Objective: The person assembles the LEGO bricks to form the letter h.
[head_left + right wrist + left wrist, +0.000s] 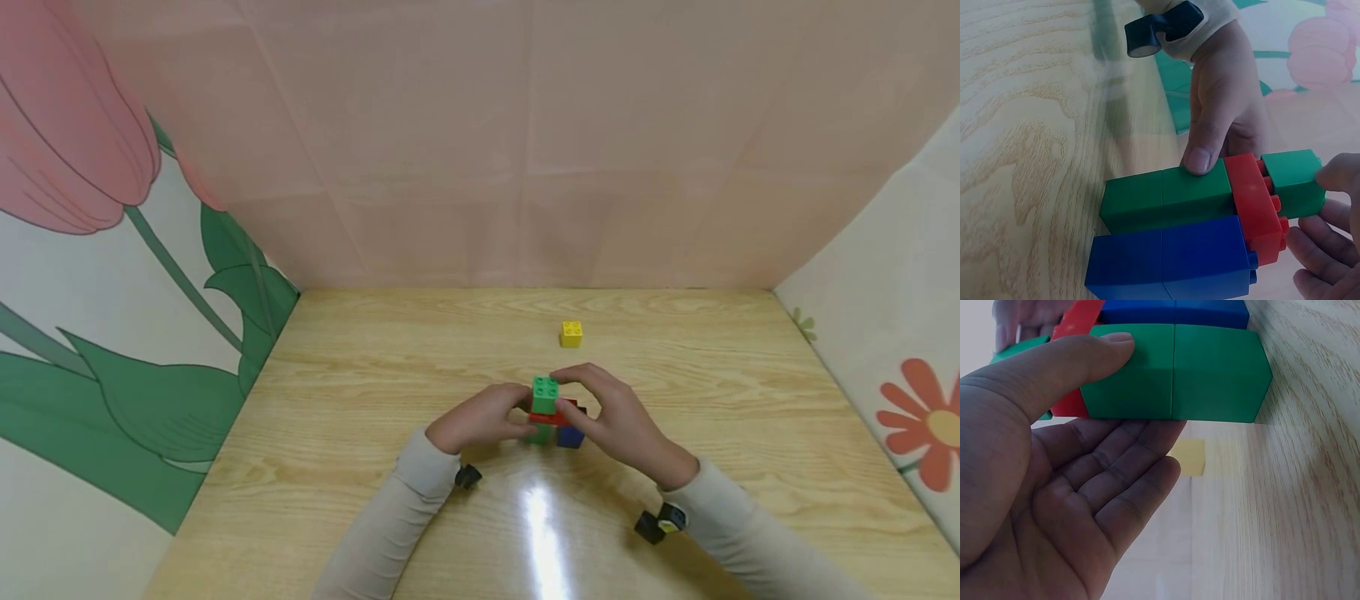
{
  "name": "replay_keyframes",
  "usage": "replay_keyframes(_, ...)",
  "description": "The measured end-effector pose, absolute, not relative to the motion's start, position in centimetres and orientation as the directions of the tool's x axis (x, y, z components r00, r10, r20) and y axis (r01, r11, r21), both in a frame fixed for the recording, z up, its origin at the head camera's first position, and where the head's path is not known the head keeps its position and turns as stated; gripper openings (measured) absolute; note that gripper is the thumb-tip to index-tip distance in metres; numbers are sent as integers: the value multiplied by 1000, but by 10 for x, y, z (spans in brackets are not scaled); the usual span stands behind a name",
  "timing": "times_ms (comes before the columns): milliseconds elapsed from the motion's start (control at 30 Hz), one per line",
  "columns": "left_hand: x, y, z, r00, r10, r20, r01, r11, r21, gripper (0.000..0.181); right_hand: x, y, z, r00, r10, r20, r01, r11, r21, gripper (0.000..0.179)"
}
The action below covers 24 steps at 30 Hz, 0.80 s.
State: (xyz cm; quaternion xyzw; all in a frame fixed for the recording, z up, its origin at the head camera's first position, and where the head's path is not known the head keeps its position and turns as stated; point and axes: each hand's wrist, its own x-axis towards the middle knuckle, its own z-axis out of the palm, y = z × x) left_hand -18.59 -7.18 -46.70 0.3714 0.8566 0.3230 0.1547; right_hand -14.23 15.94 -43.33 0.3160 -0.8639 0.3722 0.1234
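My left hand holds a stack of two green toy bricks, with its thumb on one face and the fingers behind. Beside that column stand two stacked blue bricks. A red brick lies across the top of the green column and reaches over to the blue side, where blue studs still show. Between thumb and fingers, my right hand pinches a single green brick at the top of the red one. Red studs show along the line between these two.
A yellow brick sits on the wooden table, farther back than the hands. Behind the table rises a plain pink wall, and flower-printed panels stand at both sides. A small black camera is worn at the right wrist.
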Motion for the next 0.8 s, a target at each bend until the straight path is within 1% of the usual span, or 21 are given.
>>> replay_keyframes(300,-186,-72,-468,-677,736,-27,526,509,681,26,-142,159,-435,-776,-457,434,-630,531,-566,35)
replay_keyframes(800,-186,-72,-467,-681,731,-37,517,516,684,26,-142,159,-434,-765,-468,442,-644,529,-553,36)
